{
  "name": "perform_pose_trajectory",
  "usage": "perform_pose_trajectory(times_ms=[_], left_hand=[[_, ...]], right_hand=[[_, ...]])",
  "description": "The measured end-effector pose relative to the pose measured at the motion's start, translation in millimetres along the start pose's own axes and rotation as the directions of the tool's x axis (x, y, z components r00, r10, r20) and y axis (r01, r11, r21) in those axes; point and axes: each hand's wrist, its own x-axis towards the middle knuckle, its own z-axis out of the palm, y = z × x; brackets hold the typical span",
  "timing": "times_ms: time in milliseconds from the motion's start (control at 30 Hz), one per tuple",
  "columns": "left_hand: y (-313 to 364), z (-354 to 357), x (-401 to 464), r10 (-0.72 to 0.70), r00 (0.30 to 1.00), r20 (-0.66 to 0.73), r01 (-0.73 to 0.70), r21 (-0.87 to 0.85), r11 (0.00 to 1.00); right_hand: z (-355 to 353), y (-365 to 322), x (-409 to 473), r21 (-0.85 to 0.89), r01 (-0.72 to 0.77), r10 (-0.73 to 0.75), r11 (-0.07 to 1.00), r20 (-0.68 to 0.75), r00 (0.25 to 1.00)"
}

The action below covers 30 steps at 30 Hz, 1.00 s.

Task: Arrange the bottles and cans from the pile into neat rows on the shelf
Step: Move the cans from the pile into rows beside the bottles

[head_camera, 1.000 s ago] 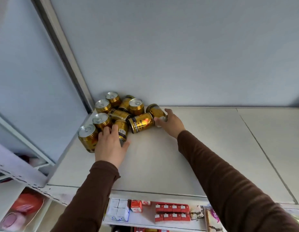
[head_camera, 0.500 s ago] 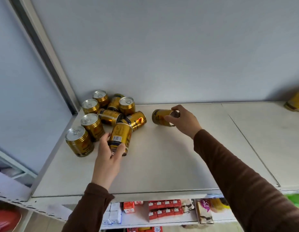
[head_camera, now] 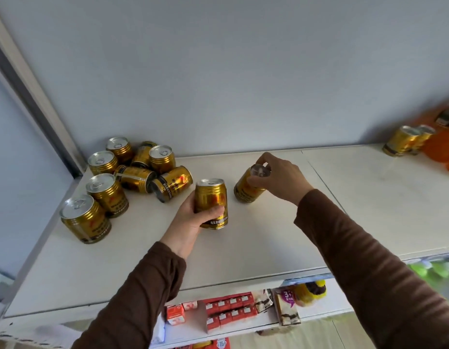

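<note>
A pile of gold cans (head_camera: pixel 132 172) sits at the back left of the white shelf (head_camera: pixel 256 245), some upright, some lying on their sides. My left hand (head_camera: pixel 190 220) grips one gold can (head_camera: pixel 211 201) upright, just right of the pile. My right hand (head_camera: pixel 278 177) holds a second gold can (head_camera: pixel 246 187) by its top rim, tilted above the shelf. Two more gold cans (head_camera: pixel 407 140) stand upright at the far right of the shelf, next to an orange bottle (head_camera: pixel 442 149).
A grey wall (head_camera: pixel 243 71) closes the back of the shelf, and a metal post (head_camera: pixel 32 96) runs along its left side. Below the shelf's front edge, a lower shelf holds red and white cartons (head_camera: pixel 228 311) and snack packs (head_camera: pixel 286 308).
Both hands pulled a can out of the pile and carried it rightward. The left can turned upright. The view swung right, bringing the far-right cans and orange bottle into sight.
</note>
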Motion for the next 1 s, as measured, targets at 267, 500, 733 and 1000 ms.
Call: perform_pose_trajectory(times_ms=[267,500,733,1000], left_hand=[[-13.7,-1.3,26.0,0.001,0.999,0.05,-0.016,0.296,0.955],[-19.7,-5.2,22.9,0.04,0.998,0.041,-0.056,0.523,0.851],[-34.9,12.3,13.4,0.247,0.964,-0.096,-0.104,0.72,0.686],[-33.1,32.0,28.9,0.252,0.968,-0.007,-0.17,0.721,0.672]], right_hand=[[-11.7,6.4,3.8,-0.024,0.092,-0.087,0.995,0.162,0.983],[-4.8,18.5,-1.1,0.082,0.056,-0.067,0.995,0.137,0.988],[8.2,18.9,-11.5,0.082,0.064,-0.065,0.995,0.009,0.998],[-16.5,36.3,-24.2,0.133,-0.003,0.005,0.991,-0.019,1.0]])
